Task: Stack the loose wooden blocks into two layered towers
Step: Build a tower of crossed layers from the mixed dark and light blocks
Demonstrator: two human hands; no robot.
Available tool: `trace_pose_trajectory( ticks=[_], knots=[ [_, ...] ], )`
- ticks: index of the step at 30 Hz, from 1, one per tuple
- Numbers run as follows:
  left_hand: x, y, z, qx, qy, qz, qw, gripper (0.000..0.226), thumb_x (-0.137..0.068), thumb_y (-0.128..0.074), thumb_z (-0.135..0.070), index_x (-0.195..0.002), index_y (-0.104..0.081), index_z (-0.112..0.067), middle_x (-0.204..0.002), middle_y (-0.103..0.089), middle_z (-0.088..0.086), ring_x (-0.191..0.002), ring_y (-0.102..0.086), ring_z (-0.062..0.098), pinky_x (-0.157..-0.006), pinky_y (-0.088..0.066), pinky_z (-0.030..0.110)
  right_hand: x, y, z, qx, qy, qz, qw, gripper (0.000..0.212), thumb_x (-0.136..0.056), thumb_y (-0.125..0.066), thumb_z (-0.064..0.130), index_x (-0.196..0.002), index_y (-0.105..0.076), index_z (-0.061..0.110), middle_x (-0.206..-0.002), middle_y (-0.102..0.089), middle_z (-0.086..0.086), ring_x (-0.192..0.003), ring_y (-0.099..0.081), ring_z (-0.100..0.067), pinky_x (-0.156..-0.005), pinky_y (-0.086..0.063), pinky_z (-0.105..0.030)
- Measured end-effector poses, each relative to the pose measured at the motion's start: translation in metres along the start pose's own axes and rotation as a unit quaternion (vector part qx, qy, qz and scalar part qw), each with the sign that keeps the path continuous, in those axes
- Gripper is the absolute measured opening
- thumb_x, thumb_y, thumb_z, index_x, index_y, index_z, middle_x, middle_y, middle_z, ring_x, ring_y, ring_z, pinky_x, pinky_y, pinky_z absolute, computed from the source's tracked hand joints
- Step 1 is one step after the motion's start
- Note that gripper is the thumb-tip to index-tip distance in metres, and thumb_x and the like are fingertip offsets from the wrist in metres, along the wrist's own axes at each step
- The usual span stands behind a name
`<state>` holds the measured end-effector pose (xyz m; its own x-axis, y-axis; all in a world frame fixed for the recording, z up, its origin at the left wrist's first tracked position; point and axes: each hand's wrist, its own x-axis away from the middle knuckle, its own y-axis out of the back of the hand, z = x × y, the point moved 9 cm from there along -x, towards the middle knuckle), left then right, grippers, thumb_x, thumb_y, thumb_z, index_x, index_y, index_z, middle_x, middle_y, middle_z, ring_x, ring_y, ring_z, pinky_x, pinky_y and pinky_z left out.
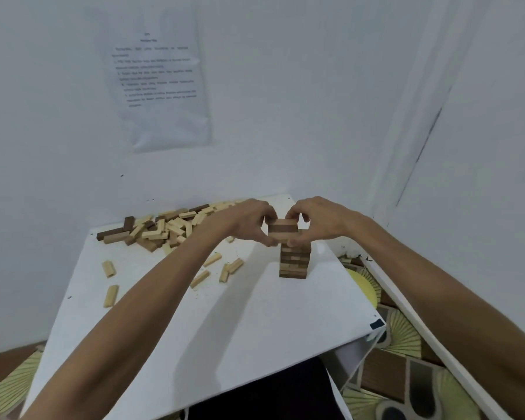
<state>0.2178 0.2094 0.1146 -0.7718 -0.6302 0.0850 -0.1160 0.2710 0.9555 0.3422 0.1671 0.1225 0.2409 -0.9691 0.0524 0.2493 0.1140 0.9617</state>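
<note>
Pinched at both ends by left hand [249, 220] and right hand [316, 221], three-block layer [282, 232], dark between pale, over brown-banded tower [294, 263]

A white printed sheet [161, 83] hangs on the wall [285, 101] in the upper left of the frame. It carries a short centred heading and several lines of dark type, all too blurred to read.

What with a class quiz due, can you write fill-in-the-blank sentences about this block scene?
The left hand and right hand grip a block bundle above the ____.
The heap of loose blocks lies at the table's far ____ corner.
The paper sheet hangs on the ____.
Missing: tower; left; wall.
</note>
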Motion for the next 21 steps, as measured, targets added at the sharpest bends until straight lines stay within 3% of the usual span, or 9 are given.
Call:
trace_pose_trajectory(
  ticks=[3, 10, 21],
  knots=[
    [-0.015, -0.006, -0.005, -0.007, -0.002, 0.019, 1.000, 0.058, -0.077, -0.082, -0.052, -0.122, -0.064, -0.019, -0.102, -0.058, -0.011, -0.097, -0.057, 0.016, -0.087, -0.051, 0.034, 0.002, -0.001, -0.013, -0.006, -0.008, -0.002, 1.000, 0.059, -0.077, -0.082, 0.059, -0.123, -0.065, 0.025, -0.104, -0.058, 0.017, -0.095, -0.053, -0.009, -0.073, -0.040, -0.023],
    [-0.034, -0.023, -0.006, 0.016, -0.006, 0.035, 0.999, 0.060, -0.077, -0.082, -0.048, -0.126, -0.059, -0.023, -0.116, -0.051, -0.011, -0.102, -0.051, 0.013, -0.072, -0.038, 0.023, 0.006, -0.012, -0.035, -0.009, -0.035, 0.001, 0.999, 0.062, -0.075, -0.082, 0.059, -0.124, -0.065, 0.025, -0.105, -0.057, 0.016, -0.093, -0.051, -0.006, -0.079, -0.043, -0.028],
    [-0.045, -0.033, -0.008, -0.032, -0.021, 0.028, 0.999, 0.062, -0.077, -0.079, -0.054, -0.127, -0.057, -0.023, -0.117, -0.052, -0.011, -0.107, -0.048, 0.013, -0.088, -0.044, 0.032, 0.008, -0.023, -0.046, -0.012, -0.049, -0.003, 0.999, 0.062, -0.076, -0.081, 0.058, -0.125, -0.062, 0.026, -0.104, -0.052, 0.019, -0.088, -0.048, -0.001, -0.072, -0.037, -0.024]
  ],
)
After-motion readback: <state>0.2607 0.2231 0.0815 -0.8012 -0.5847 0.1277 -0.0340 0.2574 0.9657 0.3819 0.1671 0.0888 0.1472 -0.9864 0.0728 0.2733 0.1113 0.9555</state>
